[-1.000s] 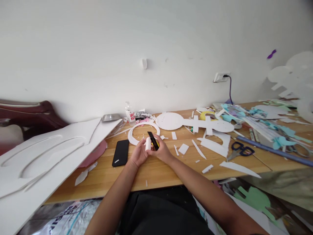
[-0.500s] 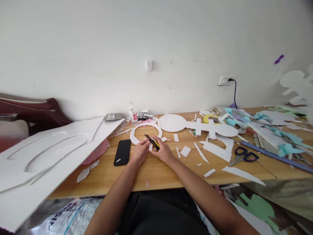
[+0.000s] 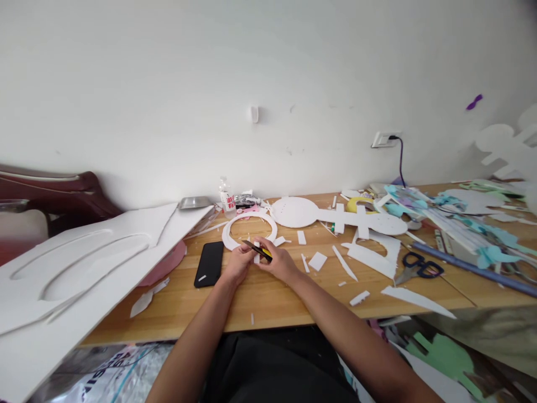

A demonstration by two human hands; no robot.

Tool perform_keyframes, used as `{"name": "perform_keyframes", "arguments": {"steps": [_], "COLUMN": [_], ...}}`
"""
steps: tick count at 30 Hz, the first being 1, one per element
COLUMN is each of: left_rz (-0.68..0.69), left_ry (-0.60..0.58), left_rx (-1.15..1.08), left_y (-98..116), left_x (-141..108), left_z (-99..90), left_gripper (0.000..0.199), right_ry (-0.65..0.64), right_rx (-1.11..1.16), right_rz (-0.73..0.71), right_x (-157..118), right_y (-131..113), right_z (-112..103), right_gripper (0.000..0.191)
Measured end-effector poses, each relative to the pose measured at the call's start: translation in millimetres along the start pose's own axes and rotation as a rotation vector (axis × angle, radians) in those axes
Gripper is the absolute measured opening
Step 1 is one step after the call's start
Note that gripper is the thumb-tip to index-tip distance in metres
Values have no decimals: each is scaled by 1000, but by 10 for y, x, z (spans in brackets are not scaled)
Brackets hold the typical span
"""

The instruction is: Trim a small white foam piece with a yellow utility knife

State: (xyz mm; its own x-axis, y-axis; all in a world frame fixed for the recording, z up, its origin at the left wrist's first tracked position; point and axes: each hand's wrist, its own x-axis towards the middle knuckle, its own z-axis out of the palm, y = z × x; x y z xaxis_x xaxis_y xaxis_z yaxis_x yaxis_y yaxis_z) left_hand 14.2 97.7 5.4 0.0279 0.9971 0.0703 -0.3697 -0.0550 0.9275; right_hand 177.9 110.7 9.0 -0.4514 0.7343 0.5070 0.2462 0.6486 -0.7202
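Observation:
My right hand [image 3: 274, 258] is closed around a yellow and black utility knife [image 3: 262, 252], its blade pointing left toward my other hand. A small white foam piece [image 3: 257, 257] stands upright between the hands, and my left hand [image 3: 240, 264] pinches it at its left side. Whether the blade touches the piece I cannot tell. Just behind the hands lies a white foam ring [image 3: 229, 232]. To the left of my left hand rests a black phone [image 3: 208, 266] with a white scrap on it.
A large white foam board [image 3: 84, 268] covers the left side. Behind stand a water bottle [image 3: 227, 198] and a metal tray [image 3: 194, 202]. A white foam cutout [image 3: 296, 211], scissors [image 3: 422, 267], a blue tube [image 3: 474, 267] and several scraps lie to the right on the wooden table [image 3: 289, 302].
The knife and both hands have dropped slightly, and the blade now lies a little flatter and further left. The white piece shows more clearly above the knife.

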Motion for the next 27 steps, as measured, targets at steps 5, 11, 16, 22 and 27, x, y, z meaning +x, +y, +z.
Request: {"name": "perform_keyframes", "arguments": {"steps": [5, 11, 16, 22, 27], "left_rz": [52, 140, 239, 367, 375], "left_ry": [47, 53, 98, 206, 183], "left_rx": [121, 284, 486, 688, 731], "left_y": [-28, -37, -91, -79, -120], "left_x": [34, 42, -16, -57, -22], "left_z": [-49, -33, 31, 27, 38], "left_gripper": [38, 42, 33, 29, 30], "right_ry": [-23, 143, 289, 291, 224], "right_rx": [1, 203, 124, 125, 165], "right_rz": [-33, 0, 64, 180, 302], "right_x": [9, 34, 61, 66, 76], "right_y": [42, -11, -19, 10, 101], "right_z": [10, 41, 23, 107, 131], "right_gripper": [76, 52, 25, 33, 39]}}
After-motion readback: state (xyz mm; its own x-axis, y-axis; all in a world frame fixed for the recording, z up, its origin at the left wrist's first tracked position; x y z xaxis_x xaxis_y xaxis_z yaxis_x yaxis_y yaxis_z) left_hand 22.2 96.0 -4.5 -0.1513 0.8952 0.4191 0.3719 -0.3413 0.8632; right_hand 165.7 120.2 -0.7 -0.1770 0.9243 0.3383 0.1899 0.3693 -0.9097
